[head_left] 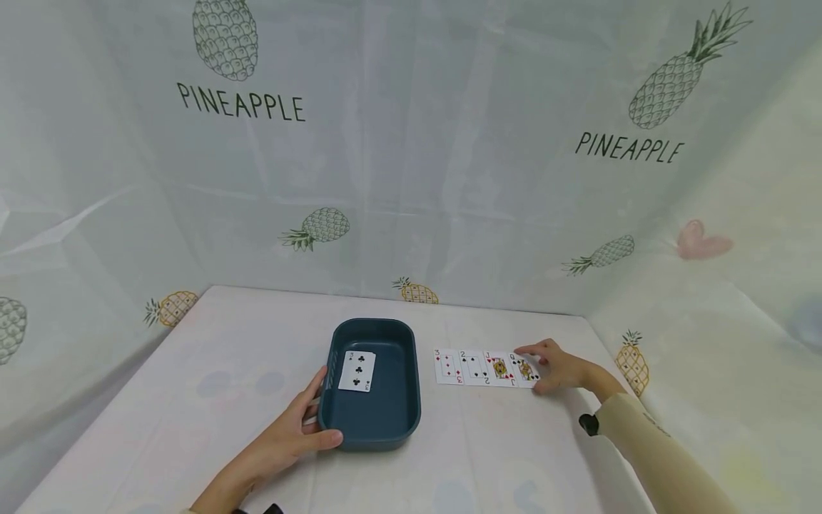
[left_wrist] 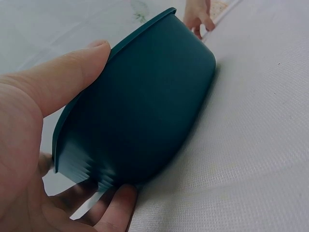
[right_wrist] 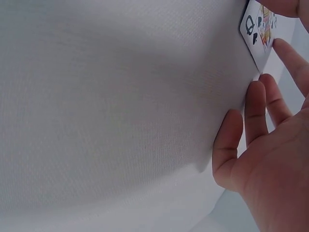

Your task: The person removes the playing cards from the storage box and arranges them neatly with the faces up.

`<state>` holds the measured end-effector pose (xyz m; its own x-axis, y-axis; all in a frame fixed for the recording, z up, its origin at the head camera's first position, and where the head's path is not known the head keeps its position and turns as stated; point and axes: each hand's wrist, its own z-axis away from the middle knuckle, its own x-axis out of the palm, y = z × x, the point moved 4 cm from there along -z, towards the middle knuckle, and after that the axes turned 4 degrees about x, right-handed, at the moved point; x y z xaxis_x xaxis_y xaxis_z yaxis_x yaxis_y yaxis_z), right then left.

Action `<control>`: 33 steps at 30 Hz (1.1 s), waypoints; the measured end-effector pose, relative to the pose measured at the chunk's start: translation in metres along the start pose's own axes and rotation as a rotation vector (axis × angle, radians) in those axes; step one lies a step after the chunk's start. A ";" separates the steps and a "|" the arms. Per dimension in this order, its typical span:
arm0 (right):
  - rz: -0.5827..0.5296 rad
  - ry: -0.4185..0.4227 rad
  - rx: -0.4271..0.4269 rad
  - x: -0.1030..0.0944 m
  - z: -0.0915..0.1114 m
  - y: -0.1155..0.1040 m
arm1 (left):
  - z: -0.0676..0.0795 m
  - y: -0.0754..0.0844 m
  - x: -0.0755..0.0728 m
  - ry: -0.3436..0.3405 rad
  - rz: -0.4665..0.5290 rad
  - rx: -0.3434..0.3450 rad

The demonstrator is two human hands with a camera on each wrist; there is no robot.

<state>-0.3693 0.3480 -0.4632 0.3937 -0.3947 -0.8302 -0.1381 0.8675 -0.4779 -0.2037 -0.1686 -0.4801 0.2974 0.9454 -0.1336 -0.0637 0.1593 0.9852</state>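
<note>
My left hand [head_left: 297, 430] grips the near left side of a dark teal rectangular tray [head_left: 369, 428], its thumb on the rim and its fingers against the outer wall. Inside the tray, a three of clubs [head_left: 356, 371] lies face up, apparently on top of other cards. To the tray's right, a face-up row holds a three of diamonds [head_left: 448, 366], a two of spades [head_left: 473, 367], a jack of hearts [head_left: 499, 368] and a queen of spades [head_left: 525, 369]. Thumb and index finger of my right hand [head_left: 564, 368] hold the queen at opposite edges; its other fingers spread beside it.
A white cloth [head_left: 282, 335] with faint pale spots covers the table. Behind and beside it hangs a pineapple-printed curtain [head_left: 411, 171]. The table's right edge runs just beyond my right hand.
</note>
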 end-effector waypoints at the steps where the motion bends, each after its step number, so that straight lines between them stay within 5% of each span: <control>1: -0.004 -0.001 0.002 0.000 0.000 0.000 | 0.000 0.000 0.000 0.003 -0.006 0.000; 33: 0.007 -0.002 0.000 -0.003 0.008 -0.008 | 0.001 -0.001 0.000 -0.004 0.000 -0.007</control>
<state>-0.3619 0.3449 -0.4545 0.3944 -0.3879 -0.8331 -0.1408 0.8703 -0.4719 -0.2031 -0.1695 -0.4811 0.3012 0.9442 -0.1335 -0.0704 0.1617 0.9843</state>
